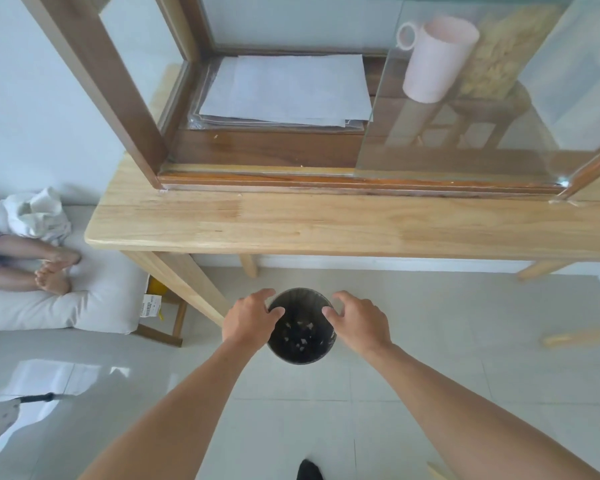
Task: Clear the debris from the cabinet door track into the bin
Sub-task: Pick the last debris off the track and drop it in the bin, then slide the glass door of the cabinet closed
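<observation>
A small dark round bin (301,355) stands on the tiled floor below the table, with pale scraps of debris lying in its bottom. My left hand (248,318) hovers over the bin's left rim and my right hand (361,322) over its right rim, fingers spread and curled, nothing visible in either. Up on the table, the cabinet door track (326,183) runs along the wooden cabinet's front edge. A few tiny pale specks lie near its left end. A glass sliding door (465,109) covers the cabinet's right half.
The light wooden table (291,223) juts out above the bin, one leg just left of my left hand. Inside the cabinet lie white papers (284,88) and a pink mug (433,57). A person's bare feet (54,271) rest on a white cushion at left.
</observation>
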A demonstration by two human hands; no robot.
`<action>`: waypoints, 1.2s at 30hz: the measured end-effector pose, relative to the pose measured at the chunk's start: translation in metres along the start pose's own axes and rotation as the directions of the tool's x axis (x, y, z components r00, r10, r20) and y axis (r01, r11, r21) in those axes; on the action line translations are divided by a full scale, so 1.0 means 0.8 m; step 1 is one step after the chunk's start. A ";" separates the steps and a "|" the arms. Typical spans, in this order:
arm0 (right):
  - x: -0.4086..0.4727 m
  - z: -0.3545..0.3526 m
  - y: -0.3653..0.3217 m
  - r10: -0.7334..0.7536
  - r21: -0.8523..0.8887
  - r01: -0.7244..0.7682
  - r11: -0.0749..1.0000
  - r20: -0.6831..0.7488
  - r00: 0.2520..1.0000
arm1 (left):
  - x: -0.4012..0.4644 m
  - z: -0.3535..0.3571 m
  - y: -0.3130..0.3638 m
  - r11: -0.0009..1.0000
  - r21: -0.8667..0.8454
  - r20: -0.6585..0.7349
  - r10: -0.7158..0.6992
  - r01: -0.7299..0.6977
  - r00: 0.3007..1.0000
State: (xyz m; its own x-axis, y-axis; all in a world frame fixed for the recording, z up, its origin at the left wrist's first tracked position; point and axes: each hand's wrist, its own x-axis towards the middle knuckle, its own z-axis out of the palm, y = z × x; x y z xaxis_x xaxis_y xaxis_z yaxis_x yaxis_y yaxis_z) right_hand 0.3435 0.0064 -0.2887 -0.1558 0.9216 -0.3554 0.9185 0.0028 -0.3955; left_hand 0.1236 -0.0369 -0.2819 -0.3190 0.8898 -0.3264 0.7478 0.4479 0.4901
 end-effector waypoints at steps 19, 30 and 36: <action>-0.157 -0.138 -0.091 -0.025 0.068 0.044 0.997 -0.255 0.967 | -0.124 -0.189 0.035 0.979 0.076 -0.105 0.198 -0.191 0.975; -0.232 -0.277 -0.181 -0.049 0.089 0.100 0.991 -0.451 0.891 | -0.172 -0.345 0.082 0.949 0.085 -0.292 0.314 -0.302 0.904; -0.214 -0.319 -0.199 -0.080 0.090 0.152 0.984 -0.539 0.839 | -0.162 -0.380 0.099 0.947 0.025 -0.358 0.308 -0.321 0.881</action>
State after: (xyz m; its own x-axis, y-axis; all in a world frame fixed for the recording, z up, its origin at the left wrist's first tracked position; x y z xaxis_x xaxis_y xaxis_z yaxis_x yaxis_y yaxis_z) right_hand 0.3166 -0.0526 0.0512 -0.0087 0.9818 0.1899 0.8479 0.1079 -0.5191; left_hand 0.0475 -0.0902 0.0453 -0.2593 0.9536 0.1530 0.8249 0.1362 0.5486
